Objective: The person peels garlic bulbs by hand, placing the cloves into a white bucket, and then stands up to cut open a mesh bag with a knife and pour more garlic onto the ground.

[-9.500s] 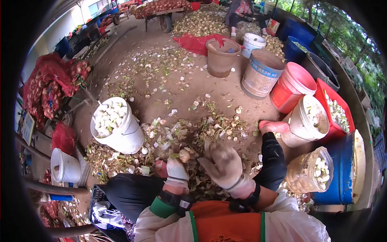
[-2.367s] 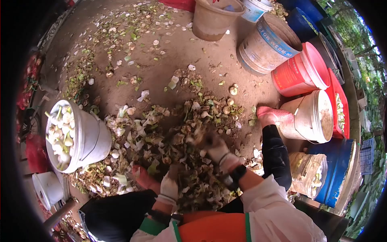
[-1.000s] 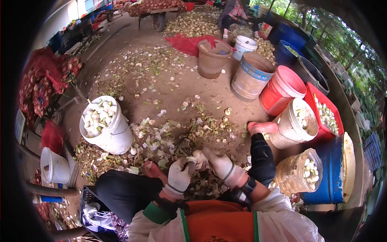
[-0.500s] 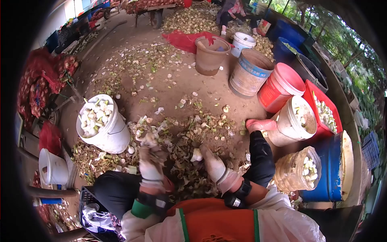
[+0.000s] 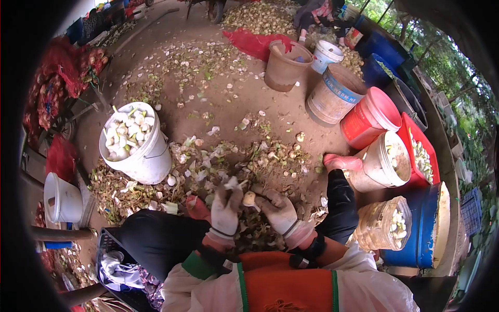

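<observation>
My left hand [image 5: 226,209], in a dirty white glove, is raised with bent fingers and a whitish strip of garlic skin [image 5: 235,183] at its fingertips. Facing it is my right hand [image 5: 279,210], also gloved, its fingers closed at a garlic bulb [image 5: 250,198] that hangs between both hands. A thin pale piece sticks out under the bulb; I cannot make out what it is. Below the hands lies a heap of garlic leaves and skins [image 5: 254,234]. To the left stands a white bucket [image 5: 143,162] filled with trimmed garlic bulbs [image 5: 127,132].
Several buckets line the right, among them a red bucket [image 5: 366,119] and a whitish bucket [image 5: 371,166], beside a red crate [image 5: 408,171] and a blue barrel [image 5: 416,229]. Red mesh sacks [image 5: 54,83] sit at left. Another person [image 5: 317,15] sits at the back near piled garlic.
My left hand has swung right and up, close to the bulb. My right hand still has the bulb and has shifted slightly. The whole view has tilted a little.
</observation>
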`<state>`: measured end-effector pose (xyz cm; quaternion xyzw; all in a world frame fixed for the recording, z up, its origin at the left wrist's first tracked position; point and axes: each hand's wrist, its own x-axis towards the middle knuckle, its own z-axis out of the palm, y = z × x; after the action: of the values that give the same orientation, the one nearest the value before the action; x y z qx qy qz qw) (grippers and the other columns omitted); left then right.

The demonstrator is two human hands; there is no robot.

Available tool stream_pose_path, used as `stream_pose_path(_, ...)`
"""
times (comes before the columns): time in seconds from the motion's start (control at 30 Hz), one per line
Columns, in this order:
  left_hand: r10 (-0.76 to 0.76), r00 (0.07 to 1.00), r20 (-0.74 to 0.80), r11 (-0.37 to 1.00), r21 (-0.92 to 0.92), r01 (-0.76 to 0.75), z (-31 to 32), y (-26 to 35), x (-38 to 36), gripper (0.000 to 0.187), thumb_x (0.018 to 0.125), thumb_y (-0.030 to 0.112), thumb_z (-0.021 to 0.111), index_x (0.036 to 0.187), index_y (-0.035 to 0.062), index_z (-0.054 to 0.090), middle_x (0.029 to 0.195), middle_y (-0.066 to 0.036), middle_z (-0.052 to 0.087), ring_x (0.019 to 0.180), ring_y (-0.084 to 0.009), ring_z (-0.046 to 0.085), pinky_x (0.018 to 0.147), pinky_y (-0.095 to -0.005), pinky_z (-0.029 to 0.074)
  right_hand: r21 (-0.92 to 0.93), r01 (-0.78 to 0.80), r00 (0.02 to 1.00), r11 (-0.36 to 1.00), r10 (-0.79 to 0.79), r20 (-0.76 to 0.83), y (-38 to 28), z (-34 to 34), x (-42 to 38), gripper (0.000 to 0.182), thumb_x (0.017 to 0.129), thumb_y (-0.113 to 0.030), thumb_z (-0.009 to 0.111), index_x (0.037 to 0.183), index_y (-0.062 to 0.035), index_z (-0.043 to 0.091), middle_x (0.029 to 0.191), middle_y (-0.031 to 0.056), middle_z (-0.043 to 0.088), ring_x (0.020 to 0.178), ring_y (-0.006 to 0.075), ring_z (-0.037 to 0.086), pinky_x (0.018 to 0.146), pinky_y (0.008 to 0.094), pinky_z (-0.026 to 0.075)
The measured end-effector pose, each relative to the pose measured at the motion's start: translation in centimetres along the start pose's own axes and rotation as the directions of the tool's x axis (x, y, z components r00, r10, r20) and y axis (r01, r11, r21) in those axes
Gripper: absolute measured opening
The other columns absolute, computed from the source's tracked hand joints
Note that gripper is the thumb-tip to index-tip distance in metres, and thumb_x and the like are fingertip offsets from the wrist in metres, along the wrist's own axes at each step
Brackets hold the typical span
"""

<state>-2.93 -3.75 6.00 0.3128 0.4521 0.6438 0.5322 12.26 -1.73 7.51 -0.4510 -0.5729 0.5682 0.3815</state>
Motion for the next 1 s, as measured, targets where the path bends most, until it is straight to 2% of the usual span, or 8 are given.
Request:
stream_pose_path(0.1, -0.059, 0.996, 0.069, 0.977, -0.201, 0.072, 0.4, 0.8, -0.3, 0.021, 0.094, 0.004, 0.05, 0.115, -0.0001, 0.051, 0.096, -0.007, 0.061, 0.085, -0.0133, 0.06, 0.073, -0.0252, 0.05, -0.016, -0.008, 0.998, 1.0, 0.007, -0.063, -0.8, 1.4, 0.1, 0.027, 0.09, -0.01, 0.057, 0.115, 0.0015, 0.058, 0.104, 0.0072, 0.064, 0.094, 0.0132, 0.058, 0.082, 0.0275, 0.047)
stream_pose_path(0.13, -0.051, 0.994, 0.096, 0.968, -0.242, 0.073, 0.3, 0.9, -0.3, 0.024, 0.094, 0.003, 0.049, 0.118, -0.0009, 0.05, 0.103, -0.006, 0.06, 0.089, -0.0134, 0.059, 0.076, -0.0249, 0.049, -0.547, 0.512, 0.848, 0.662, -0.49, 0.201, 0.5, 0.3, 0.8, 0.027, 0.088, -0.008, 0.058, 0.114, -0.0006, 0.059, 0.095, 0.0081, 0.064, 0.087, 0.0154, 0.06, 0.078, 0.0267, 0.047)
stream_pose_path(0.2, -0.022, 0.995, 0.095, 0.99, -0.139, 0.036, -0.6, -0.4, 0.1, 0.031, 0.089, 0.002, 0.058, 0.119, -0.0008, 0.05, 0.101, -0.004, 0.059, 0.086, -0.0115, 0.058, 0.075, -0.0244, 0.049, -0.013, 0.093, 0.995, 0.996, -0.093, -0.018, -2.0, 2.4, 0.4, 0.025, 0.086, -0.006, 0.057, 0.111, -0.0019, 0.06, 0.09, 0.0102, 0.062, 0.084, 0.0193, 0.061, 0.076, 0.0265, 0.047)
stream_pose_path(0.3, -0.063, 0.995, 0.076, 0.981, -0.18, 0.076, -1.6, -1.4, 0.6, 0.029, 0.086, 0.004, 0.063, 0.113, 0.0004, 0.054, 0.097, -0.004, 0.062, 0.084, -0.0115, 0.059, 0.073, -0.025, 0.05, -0.41, 0.23, 0.973, 0.883, -0.206, 0.103, 0.2, 2.0, 2.0, 0.022, 0.083, -0.001, 0.058, 0.105, -0.0018, 0.061, 0.089, 0.0117, 0.061, 0.082, 0.0229, 0.061, 0.075, 0.0294, 0.047)
stream_pose_path(0.53, -0.058, 0.97, -0.235, 0.939, -0.342, -0.026, -0.3, -3.0, 1.7, 0.007, 0.088, 0.006, 0.062, 0.09, 0.0008, 0.057, 0.08, -0.004, 0.062, 0.072, -0.0124, 0.061, 0.067, -0.026, 0.05, -0.387, 0.214, 0.959, 0.897, -0.267, -0.091, 3.5, 3.6, 2.2, 0.027, 0.081, -0.002, 0.062, 0.108, -0.0002, 0.062, 0.095, 0.0169, 0.063, 0.089, 0.0259, 0.063, 0.08, 0.0307, 0.049)
stream_pose_path(0.8, -0.327, 0.942, 0.072, 0.689, -0.664, 0.29, -0.8, -7.6, 3.8, 0.025, 0.096, 0.023, 0.052, 0.109, 0.0024, 0.055, 0.094, -0.006, 0.061, 0.082, -0.0126, 0.059, 0.072, -0.0245, 0.049, -0.234, -0.069, 0.989, 0.97, 0.035, -0.145, 1.9, 0.9, 3.1, 0.019, 0.081, 0.003, 0.056, 0.098, 0.0016, 0.065, 0.096, 0.0123, 0.068, 0.085, 0.0175, 0.065, 0.075, 0.0273, 0.05)
stream_pose_path(0.83, -0.093, 0.995, 0.023, 0.981, -0.167, 0.096, 0.0, -8.0, 3.1, 0.026, 0.095, 0.024, 0.054, 0.108, 0.0013, 0.054, 0.098, -0.005, 0.06, 0.085, -0.0113, 0.057, 0.073, -0.0235, 0.046, -0.257, -0.035, 0.99, 0.966, -0.001, -0.139, 1.5, 0.9, 3.1, 0.017, 0.081, 0.001, 0.058, 0.097, 0.0003, 0.064, 0.093, 0.0103, 0.067, 0.084, 0.0177, 0.065, 0.074, 0.028, 0.05)
stream_pose_path(1.0, -0.213, 0.976, 0.054, 0.977, 0.042, 0.211, 0.2, -6.9, 3.2, 0.025, 0.096, 0.025, 0.051, 0.095, 0.0011, 0.056, 0.083, -0.003, 0.06, 0.072, -0.0095, 0.056, 0.065, -0.0232, 0.045, -0.049, -0.053, 0.964, 0.997, 0.038, -0.264, 3.3, 1.2, 2.6, 0.009, 0.079, 0.002, 0.063, 0.083, -0.0037, 0.058, 0.08, 0.005, 0.064, 0.076, 0.0149, 0.062, 0.07, 0.0279, 0.049)
